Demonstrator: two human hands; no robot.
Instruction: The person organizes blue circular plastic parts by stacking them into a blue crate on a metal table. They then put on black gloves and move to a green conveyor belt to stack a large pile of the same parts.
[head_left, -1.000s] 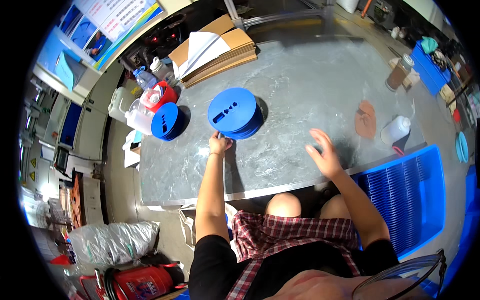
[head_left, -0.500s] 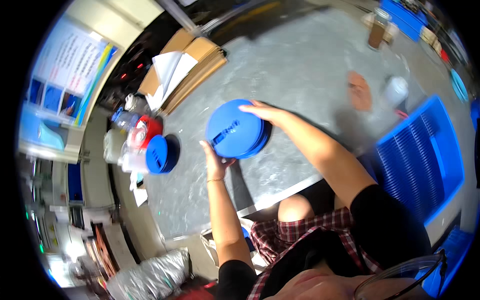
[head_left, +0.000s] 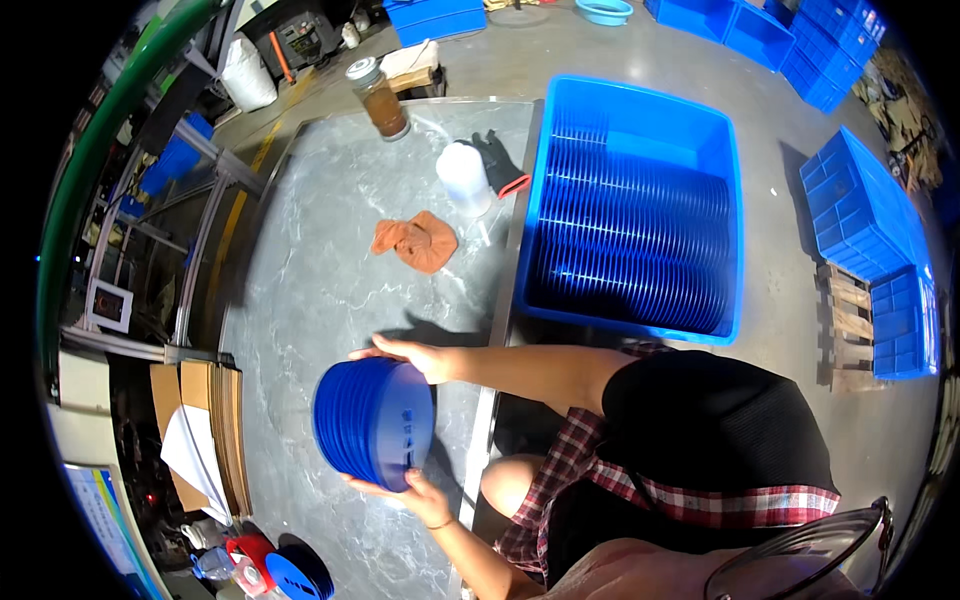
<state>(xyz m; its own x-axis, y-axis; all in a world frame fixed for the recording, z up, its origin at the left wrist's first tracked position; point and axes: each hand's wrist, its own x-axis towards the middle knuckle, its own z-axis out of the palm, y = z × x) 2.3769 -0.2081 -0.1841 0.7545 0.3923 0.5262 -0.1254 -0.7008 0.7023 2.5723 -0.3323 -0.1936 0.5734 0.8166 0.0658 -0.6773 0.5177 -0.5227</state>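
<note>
Between my two hands is a stack of round blue plastic discs, tilted so that the face of the end disc and the ribbed edges both show. My left hand grips the stack's near side, with its fingers running under the edge. On the far side, my right hand holds the rim, its thumb and fingers against the discs. A large blue bin stands to the right of the table, with many similar dark blue discs standing on edge in rows. More blue discs lie at the bottom left.
The grey marbled tabletop bears an orange cloth, a white bottle, a black glove and a jar of brown liquid. Flattened cardboard stands at left. Blue crates sit on a pallet at right.
My view has turned to the right, bringing the blue bin fully into sight. Both hands still hold the disc stack, which now tilts to show its ribbed side.
</note>
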